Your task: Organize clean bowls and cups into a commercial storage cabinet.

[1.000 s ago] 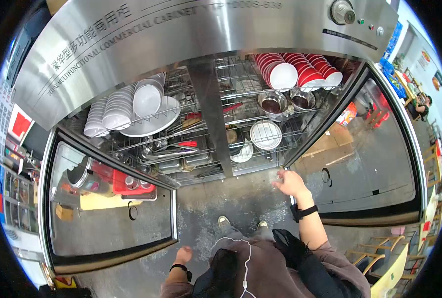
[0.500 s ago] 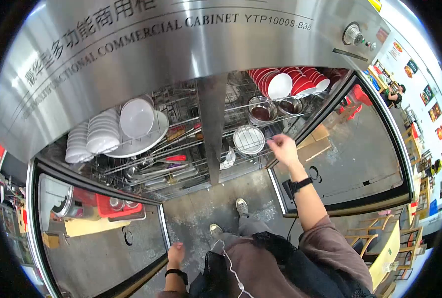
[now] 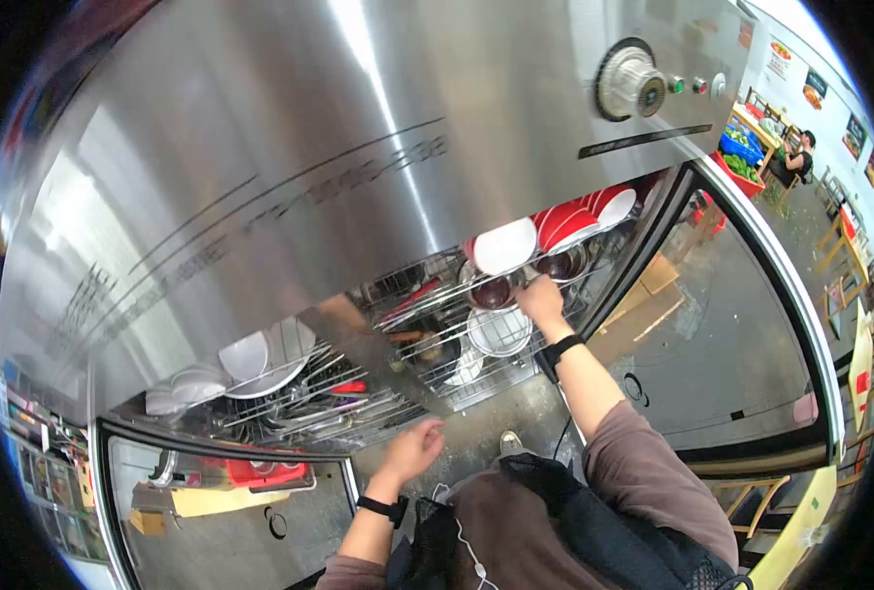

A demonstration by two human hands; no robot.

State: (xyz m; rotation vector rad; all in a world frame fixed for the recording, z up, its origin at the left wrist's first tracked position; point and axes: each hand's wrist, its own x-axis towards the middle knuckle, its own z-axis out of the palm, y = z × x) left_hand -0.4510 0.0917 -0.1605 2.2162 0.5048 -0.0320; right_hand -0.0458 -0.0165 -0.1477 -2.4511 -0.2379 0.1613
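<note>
Both cabinet doors stand open and the metal bowl is on its wire shelf, not lifted out — the right hand is narrow at its rim, grip I cannot tell — while the left hand, loosely open, holds nothing.

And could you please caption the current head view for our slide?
Right hand at a metal bowl inside an open cabinet, left hand lower.

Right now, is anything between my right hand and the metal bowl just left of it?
Nothing visible: your right hand overlaps the metal bowl's right edge in view, though contact isn't clear. Red-and-white bowls sit above.
</note>
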